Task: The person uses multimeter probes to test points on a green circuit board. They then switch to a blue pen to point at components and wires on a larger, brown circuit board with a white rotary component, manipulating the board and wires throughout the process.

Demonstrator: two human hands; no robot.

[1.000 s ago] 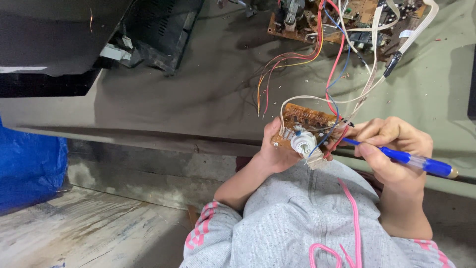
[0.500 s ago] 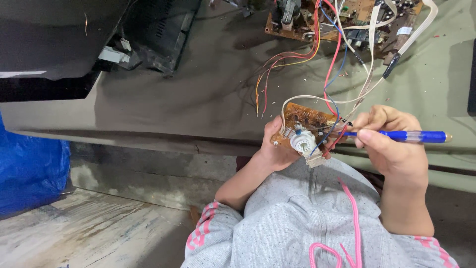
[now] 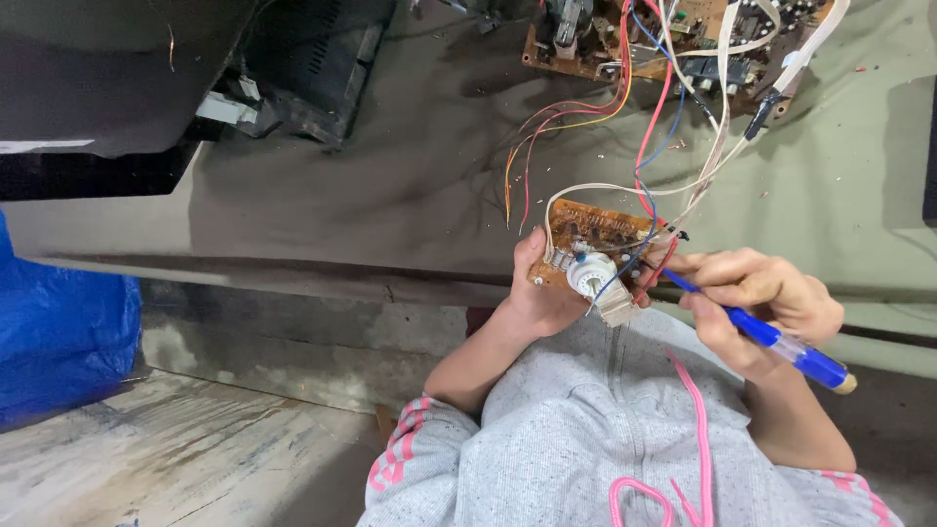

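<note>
at far left a blue tarp (image 3: 59, 342) lies below the dark casing (image 3: 117, 88); toward the middle, the left hand (image 3: 542, 298) is closed round the lower left edge of the small board (image 3: 595, 249), holding it up just below frame centre, its white round part (image 3: 591, 276) facing the camera; wires (image 3: 639, 127) run from it up to the bigger board (image 3: 673, 34) on the desk (image 3: 390, 195) at upper right; the right hand (image 3: 756, 298) is clenched on the blue screwdriver (image 3: 771, 337); since half a second ago its handle has dipped toward lower right and the tip has drawn closer to the small board's right edge, so the tool seems to be working there.
</note>
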